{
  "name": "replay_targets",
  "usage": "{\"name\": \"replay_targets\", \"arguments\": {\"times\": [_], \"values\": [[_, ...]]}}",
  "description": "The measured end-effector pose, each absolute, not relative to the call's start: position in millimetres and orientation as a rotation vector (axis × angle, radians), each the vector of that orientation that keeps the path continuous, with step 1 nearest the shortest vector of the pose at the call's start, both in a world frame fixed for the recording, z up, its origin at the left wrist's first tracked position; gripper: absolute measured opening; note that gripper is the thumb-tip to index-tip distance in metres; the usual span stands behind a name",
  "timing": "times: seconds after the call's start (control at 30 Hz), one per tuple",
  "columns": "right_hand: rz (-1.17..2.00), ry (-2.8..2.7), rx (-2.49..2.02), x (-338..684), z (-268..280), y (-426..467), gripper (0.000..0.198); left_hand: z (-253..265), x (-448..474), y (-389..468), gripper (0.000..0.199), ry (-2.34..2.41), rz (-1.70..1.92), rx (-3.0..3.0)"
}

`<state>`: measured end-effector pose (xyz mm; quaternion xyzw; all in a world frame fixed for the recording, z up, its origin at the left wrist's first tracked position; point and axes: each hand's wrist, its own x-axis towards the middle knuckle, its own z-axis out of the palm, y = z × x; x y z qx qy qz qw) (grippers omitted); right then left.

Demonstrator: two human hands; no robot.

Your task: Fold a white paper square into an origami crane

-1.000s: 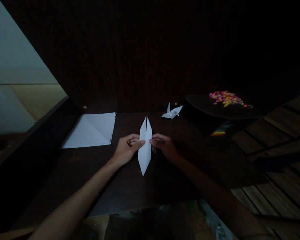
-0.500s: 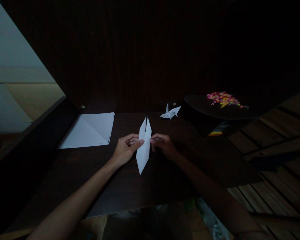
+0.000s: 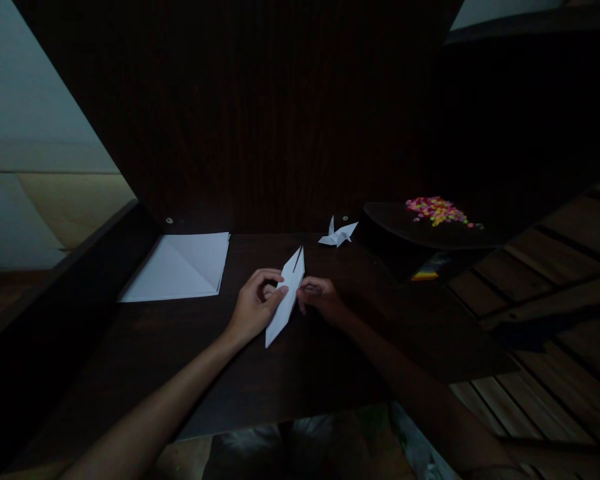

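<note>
A white folded paper [image 3: 286, 300], long and diamond-like with a slit at its far end, is held above the dark desk [image 3: 240, 393]. My left hand [image 3: 256, 300] grips its left edge, thumb on top and fingers bent beneath. On the opposite edge, my right hand [image 3: 323, 299] pinches the paper with curled fingers; the fingertips are partly hidden. Beyond the hands, a white origami crane [image 3: 339, 235] rests near the back panel.
White square sheets [image 3: 180, 267] with crease lines lie stacked at the left, beside a raised side board [image 3: 65, 267]. Small colourful pieces [image 3: 440, 210] are heaped on a dark curved shelf [image 3: 395, 223] at the right. Wooden slats [image 3: 565, 313] show beyond the desk.
The folded paper has turned, its near tip swinging left and its far tip right, and it looks narrower. Both hands still hold its edges. The camera view has shifted slightly.
</note>
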<state>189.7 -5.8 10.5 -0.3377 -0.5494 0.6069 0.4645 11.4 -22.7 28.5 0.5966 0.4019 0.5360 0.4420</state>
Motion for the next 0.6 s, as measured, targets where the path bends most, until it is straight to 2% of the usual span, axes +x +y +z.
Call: {"name": "replay_targets", "arguments": {"times": [0.1, 0.27, 0.6], "values": [[1.482, -1.352, -0.832, 187.8, 10.8, -6.2, 0.033, 29.4, 11.5, -22.5, 0.017, 1.033, 1.318, 1.578], [1.472, -1.328, -0.824, 186.0, 11.3, -6.4, 0.034, 37.3, 12.1, -24.6, 0.026, 0.970, 1.250, 1.486], [1.389, -1.306, -0.895, 185.7, 11.5, -4.5, 0.030, 38.2, 5.8, -19.2, 0.027, 1.057, 1.162, 1.270]]}}
